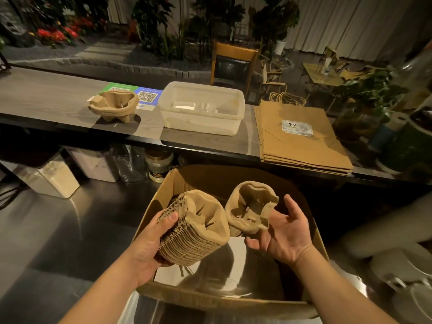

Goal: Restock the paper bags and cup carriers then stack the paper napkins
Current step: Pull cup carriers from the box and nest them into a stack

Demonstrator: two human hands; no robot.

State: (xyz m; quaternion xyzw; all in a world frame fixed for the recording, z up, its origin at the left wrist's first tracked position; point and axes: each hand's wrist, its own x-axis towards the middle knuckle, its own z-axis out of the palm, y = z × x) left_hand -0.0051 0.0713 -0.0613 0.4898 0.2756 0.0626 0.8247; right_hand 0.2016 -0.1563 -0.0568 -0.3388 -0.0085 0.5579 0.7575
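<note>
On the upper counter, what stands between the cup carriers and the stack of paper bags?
In the head view, a translucent plastic tub stands between the cup carriers and the paper bags.

You have matt, rough pulp cup carriers [194, 228] in a cardboard box [210, 298]. The worktop [70, 230] is glossy steel. The tub [202, 108] is cloudy plastic.

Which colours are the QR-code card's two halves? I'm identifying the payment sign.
Green on the left, blue on the right; the QR-code card shows in the head view, partly hidden.
</note>
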